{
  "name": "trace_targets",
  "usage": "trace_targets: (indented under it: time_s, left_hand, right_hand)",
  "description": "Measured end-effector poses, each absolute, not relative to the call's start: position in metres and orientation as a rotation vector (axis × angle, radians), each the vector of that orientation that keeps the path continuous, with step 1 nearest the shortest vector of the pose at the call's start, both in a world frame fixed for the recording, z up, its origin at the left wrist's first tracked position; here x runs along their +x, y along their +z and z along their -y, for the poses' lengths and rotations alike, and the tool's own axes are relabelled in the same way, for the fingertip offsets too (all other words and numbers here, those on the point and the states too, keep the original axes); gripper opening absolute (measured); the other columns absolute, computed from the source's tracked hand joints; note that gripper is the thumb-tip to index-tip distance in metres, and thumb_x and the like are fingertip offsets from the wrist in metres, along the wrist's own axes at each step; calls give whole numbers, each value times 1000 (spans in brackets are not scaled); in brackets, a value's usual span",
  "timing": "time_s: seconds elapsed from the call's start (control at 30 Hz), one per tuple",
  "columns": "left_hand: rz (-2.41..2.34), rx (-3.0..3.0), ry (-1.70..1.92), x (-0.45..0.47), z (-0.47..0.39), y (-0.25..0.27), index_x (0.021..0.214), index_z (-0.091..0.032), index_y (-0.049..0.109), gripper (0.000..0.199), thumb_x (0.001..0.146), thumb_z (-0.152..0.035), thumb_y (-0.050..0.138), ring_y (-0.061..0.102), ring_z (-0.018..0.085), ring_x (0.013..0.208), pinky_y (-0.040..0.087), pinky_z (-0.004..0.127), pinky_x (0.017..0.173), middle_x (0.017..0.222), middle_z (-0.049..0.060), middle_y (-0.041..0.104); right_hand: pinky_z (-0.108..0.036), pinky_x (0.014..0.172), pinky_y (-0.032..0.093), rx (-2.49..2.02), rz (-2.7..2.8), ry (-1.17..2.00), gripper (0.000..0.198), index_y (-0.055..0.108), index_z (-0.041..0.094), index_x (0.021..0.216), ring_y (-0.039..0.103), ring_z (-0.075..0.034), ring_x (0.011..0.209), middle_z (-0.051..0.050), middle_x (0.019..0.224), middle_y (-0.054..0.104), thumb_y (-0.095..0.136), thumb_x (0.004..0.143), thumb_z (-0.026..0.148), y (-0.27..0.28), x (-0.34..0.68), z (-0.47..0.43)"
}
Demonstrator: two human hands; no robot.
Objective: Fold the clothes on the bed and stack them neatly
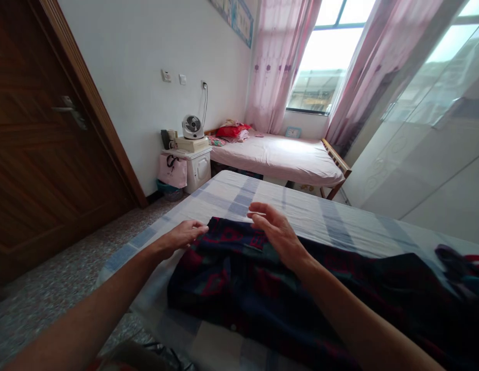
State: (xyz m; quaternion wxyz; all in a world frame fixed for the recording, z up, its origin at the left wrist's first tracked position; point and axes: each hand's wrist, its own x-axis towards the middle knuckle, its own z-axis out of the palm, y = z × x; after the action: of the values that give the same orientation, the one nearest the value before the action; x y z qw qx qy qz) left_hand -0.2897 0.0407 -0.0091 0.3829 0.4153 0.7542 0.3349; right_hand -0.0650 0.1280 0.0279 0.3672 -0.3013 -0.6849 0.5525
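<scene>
Bare forearms [108,296] of mine reached forward from the lower edge of my head view, the right one crossing above a dark garment [224,278] patterned in navy, green and red. This garment lay spread on the bed [289,198] in front of me, over a white sheet with blue-grey checks, and ran off toward the right. A small pale button [234,327] showed near its closer edge.

My left hand [183,235] was by the far left corner of the cloth, fingers loosely extended and apparently released; I cannot tell whether the tips touched the fabric. My right hand [276,232] hung over the far edge, empty, its fingers curved and the thumb apart. Some purple and red cloth [450,260] lay at the far right.

Beyond stood a second bed [278,159] with a pink sheet, below a window [328,67] with pink curtains [270,77]. Left of it, a white fan [192,127] sat on a box [191,144] on a white cabinet [201,170].
</scene>
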Motion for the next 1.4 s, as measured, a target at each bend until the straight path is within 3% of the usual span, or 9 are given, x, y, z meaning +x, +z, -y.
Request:
trace_targets:
  time_s: [0.2,0.4,0.63,0.8,0.87,0.97,1.1,1.3,1.4]
  left_hand:
    - [-1613,1146,1012,-285,-34,-10,120,-20,52,61,64,-36,68,65,21,87,50,29,69,96,4,68]
    - [-2028,1292,992,-294,-45,-15,107,-11,61,50,66,-39,59,61,19,59,47,30,55,72,4,64]
    - [-2132,1679,1030,-262,4,0,113,-21,58,41,82,-47,49,62,19,89,50,31,77,109,7,62]
    - [-1971,2307,644,-228,50,-14,131,-26,48,69,69,-48,68,55,28,113,47,39,93,127,8,57]
    - [-2066,2296,619,-225,52,-22,130,-23,49,54,78,-35,58,57,25,111,48,37,92,122,8,61]
    - [-2227,2022,732,-238,35,-22,111,-22,62,34,86,-21,39,64,20,98,50,31,85,106,4,69]
    - [-2416,1670,906,-271,-9,-4,99,-21,65,29,84,-27,42,65,22,87,50,34,79,96,4,70]
    - [-2415,1889,1283,-265,-29,15,109,-17,62,35,83,-17,39,57,21,108,42,35,98,116,9,61]
    - [-2017,2136,1152,-242,-15,5,106,-23,65,30,84,-26,46,55,21,112,39,36,101,118,6,62]
  right_hand:
    - [-34,80,49,-1057,1914,1260,30,58,18,104,62,-19,91,-6,103,65,54,80,36,-10,-12,-148]
    - [-34,85,44,-848,2398,796,31,58,21,112,57,-20,101,-6,110,61,53,82,28,-16,-19,-139]
    - [-39,90,37,-629,2747,363,43,57,20,116,52,-25,106,-9,114,60,61,77,37,-14,-71,-125]
    - [-29,69,36,-817,2598,676,17,64,19,74,55,-17,77,-4,80,63,50,82,26,-27,-95,-144]
    - [-27,62,33,-940,2419,815,21,58,19,64,51,-14,65,-1,65,57,49,81,26,-28,-98,-156]
    - [-25,56,30,-1024,2263,851,25,53,19,63,45,-13,58,2,58,50,43,83,31,-24,-100,-169]
    - [-25,55,30,-1047,2080,862,29,50,20,66,43,-13,58,4,58,46,37,83,39,-16,-96,-175]
    - [-25,54,30,-954,1988,961,24,45,21,63,41,-12,56,5,56,42,41,82,36,-14,-93,-175]
    - [-24,55,32,-948,2023,890,24,49,21,67,44,-12,58,4,59,47,40,85,34,-14,-94,-171]
